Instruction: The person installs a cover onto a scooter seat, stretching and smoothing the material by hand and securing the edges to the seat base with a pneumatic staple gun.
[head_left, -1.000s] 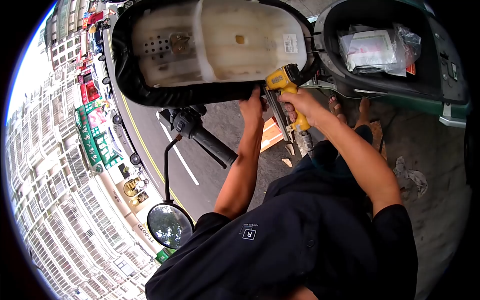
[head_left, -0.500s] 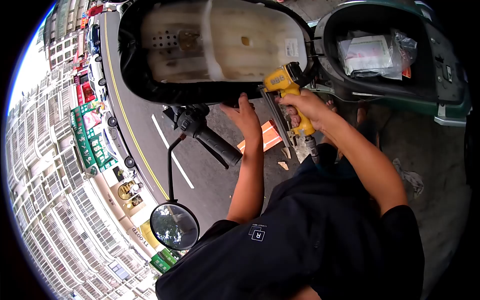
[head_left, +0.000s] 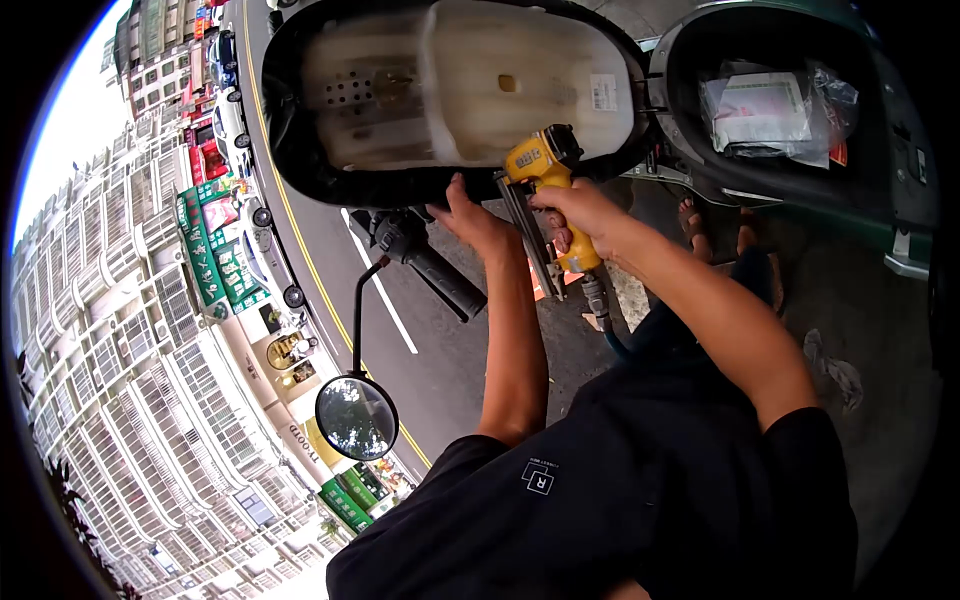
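Head view shows the right hand (head_left: 590, 215) wrapped around the handle of a yellow staple gun (head_left: 535, 157), though whether a finger presses its trigger cannot be told. The left hand (head_left: 482, 228) has a digit raised against the black cover (head_left: 395, 188) at the near rim of the upturned scooter seat (head_left: 540, 70); the other fingers are partly hidden, so any pinch cannot be confirmed. The gun's head sits at that same rim, to the right of the left hand. Those fingertips lie close to the nose, so a slip or an early shot could drive a staple into them. A loose hold could let the cover ruck or slide, and a pull from the air hose (head_left: 617, 346) could swing the nose off line. The open seat might also rock on its hinge if pressed unevenly. As for writing, the dark shirt (head_left: 640, 500) bears a boxed "R" logo (head_left: 539, 479) with tiny lettering too small to read. A white label (head_left: 603, 92) on the seat base and the gun's dark markings are illegible. Across the road, one shopfront seems to read "TY-OOTD" (head_left: 302, 443); the green sign's (head_left: 203, 250) white characters are unclear.
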